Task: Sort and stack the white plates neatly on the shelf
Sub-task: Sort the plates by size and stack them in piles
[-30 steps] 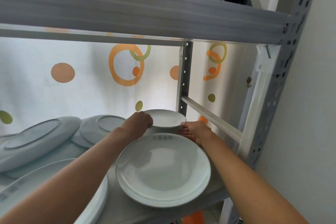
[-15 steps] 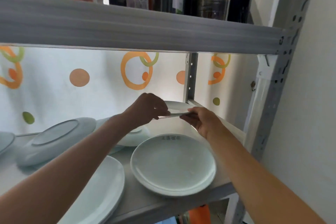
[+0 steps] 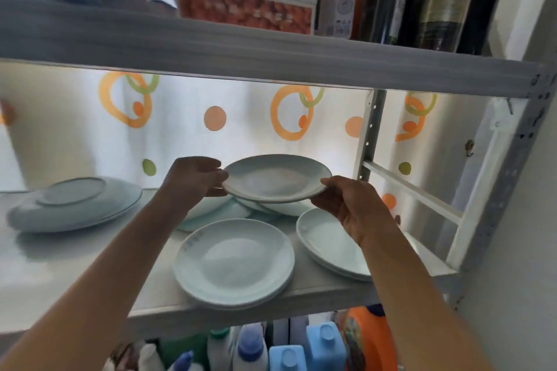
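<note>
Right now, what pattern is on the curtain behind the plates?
White curtain with orange and green rings and dots; head view.

Both bare forearms reach forward and up; the left hand [image 3: 193, 176] and right hand [image 3: 351, 200] each pinch opposite rims of 1 raised plate [image 3: 277, 178].

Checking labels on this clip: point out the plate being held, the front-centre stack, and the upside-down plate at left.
held plate [image 3: 277, 179], head view, inner well.
front-centre stack [image 3: 235, 259], head view, top plate's centre.
upside-down plate [image 3: 72, 191], head view, its raised base.
</note>
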A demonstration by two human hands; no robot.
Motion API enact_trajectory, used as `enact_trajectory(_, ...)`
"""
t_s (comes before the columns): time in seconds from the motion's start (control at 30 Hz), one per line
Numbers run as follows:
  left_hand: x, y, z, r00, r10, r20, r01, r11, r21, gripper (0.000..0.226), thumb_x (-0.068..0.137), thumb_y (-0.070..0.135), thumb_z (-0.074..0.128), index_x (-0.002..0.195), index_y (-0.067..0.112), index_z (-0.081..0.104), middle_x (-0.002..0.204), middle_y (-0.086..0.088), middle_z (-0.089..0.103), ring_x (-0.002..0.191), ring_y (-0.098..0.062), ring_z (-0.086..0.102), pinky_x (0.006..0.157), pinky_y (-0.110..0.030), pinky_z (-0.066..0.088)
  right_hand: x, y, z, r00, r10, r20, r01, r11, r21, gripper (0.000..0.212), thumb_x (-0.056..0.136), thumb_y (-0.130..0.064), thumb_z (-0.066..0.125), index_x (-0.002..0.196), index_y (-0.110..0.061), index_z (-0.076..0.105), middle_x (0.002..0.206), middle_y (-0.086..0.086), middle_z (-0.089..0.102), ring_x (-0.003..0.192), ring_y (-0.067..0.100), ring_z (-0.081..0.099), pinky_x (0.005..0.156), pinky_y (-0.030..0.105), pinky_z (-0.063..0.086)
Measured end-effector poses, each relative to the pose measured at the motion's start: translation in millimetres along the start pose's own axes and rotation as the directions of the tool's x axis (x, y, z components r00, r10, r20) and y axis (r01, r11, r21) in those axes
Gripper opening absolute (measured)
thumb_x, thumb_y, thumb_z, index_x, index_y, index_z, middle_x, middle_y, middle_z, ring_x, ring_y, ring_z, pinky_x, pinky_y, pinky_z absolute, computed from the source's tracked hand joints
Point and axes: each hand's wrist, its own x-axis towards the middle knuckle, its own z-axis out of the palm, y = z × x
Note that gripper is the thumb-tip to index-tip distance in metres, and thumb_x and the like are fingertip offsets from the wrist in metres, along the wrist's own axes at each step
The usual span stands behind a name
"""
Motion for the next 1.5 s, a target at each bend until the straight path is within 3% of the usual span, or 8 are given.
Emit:
enact_trajectory(0.23,-32,-4,-70,0.994,-0.103,-0.026,0.103,0.995,-0.003,0.041,0.075,-0.009,0.073,0.113,-0.007,0.059,0.103,-0.025,0.066,0.077,-0.029,0.070,0.058,-0.022,0.057,-20,30,48,0.997,-0.063,0.052,0.072,0.979,-0.192,0.012,0.090,0.003,0.056,0.089,0.009,0.067,0.072,0.019,0.068,0.054,0.022,0.068,0.049,0.028,0.056)
enact_trajectory(0.37,-41,-14,-83,0.980,0.166,-0.108,-0.141,0.966,0.215,0.034,0.065,-0.011,0.077,0.084,0.013,0.064,0.087,-0.014,0.064,0.063,-0.020,0.066,0.056,-0.032,0.055,-25,42,47,0.949,-0.276,0.155,0.315,0.871,-0.377,0.024,0.084,0.006,0.063,0.092,-0.012,0.076,0.075,0.000,0.076,0.064,0.012,0.069,0.061,0.024,0.056)
enact_trajectory(0.67,-56,-51,-75,0.520,0.853,0.034,-0.755,0.441,0.485,0.030,0.069,-0.021,0.064,0.068,0.004,0.047,0.079,-0.007,0.053,0.084,-0.030,0.068,0.065,-0.035,0.054,-29,85,22,0.462,-0.749,0.474,0.714,-0.003,-0.700,0.019,0.080,0.012,0.063,0.082,-0.006,0.063,0.090,0.003,0.071,0.079,0.012,0.065,0.074,0.016,0.052)
enact_trajectory(0.8,-48,-46,-58,0.577,0.814,-0.063,-0.767,0.567,0.302,0.025,0.066,-0.020,0.062,0.063,0.002,0.049,0.073,-0.008,0.048,0.078,-0.030,0.066,0.078,-0.033,0.056,-25,95,36,0.554,-0.699,0.452,0.684,0.072,-0.726,0.019,0.085,0.004,0.063,0.081,-0.014,0.066,0.086,-0.006,0.071,0.075,0.009,0.065,0.068,0.032,0.056)
enact_trajectory(1.03,-34,-38,-52,0.599,0.792,-0.116,-0.722,0.598,0.348,0.033,0.062,-0.020,0.070,0.063,0.008,0.052,0.072,0.005,0.045,0.078,-0.028,0.070,0.076,-0.022,0.054,-24,74,30,0.823,-0.528,0.208,0.528,0.576,-0.624,0.030,0.090,0.002,0.055,0.085,-0.020,0.076,0.083,-0.011,0.075,0.083,0.008,0.070,0.080,0.029,0.058)
enact_trajectory(1.23,-28,-33,-57,0.641,0.742,-0.196,-0.623,0.652,0.432,0.034,0.062,-0.023,0.074,0.059,0.005,0.056,0.061,-0.007,0.041,0.076,-0.022,0.072,0.071,-0.008,0.048,-39,64,-1,0.852,-0.056,0.520,0.476,0.493,-0.728,0.076,0.077,0.007,0.063,0.121,-0.054,0.056,0.115,-0.051,0.049,0.106,-0.033,0.041,0.083,-0.007,0.033)
enact_trajectory(1.33,-23,-27,-57,0.640,0.744,-0.192,-0.625,0.649,0.433,0.044,0.061,-0.022,0.074,0.058,0.015,0.053,0.060,0.001,0.039,0.074,-0.030,0.071,0.069,-0.008,0.047,-43,74,3,0.830,-0.133,0.541,0.551,0.348,-0.759,0.077,0.069,-0.032,0.084,0.131,-0.057,0.045,0.121,-0.053,0.039,0.113,-0.031,0.038,0.088,-0.006,0.032)
enact_trajectory(1.5,-21,-18,-59,0.720,0.617,-0.319,-0.392,0.740,0.547,0.030,0.068,-0.001,0.078,0.057,0.004,0.052,0.063,-0.016,0.059,0.068,-0.028,0.068,0.062,-0.028,0.047,-40,71,14,0.823,-0.401,0.402,0.567,0.622,-0.540,0.045,0.076,-0.021,0.079,0.118,-0.033,0.068,0.113,-0.025,0.068,0.108,-0.008,0.061,0.092,0.009,0.045)
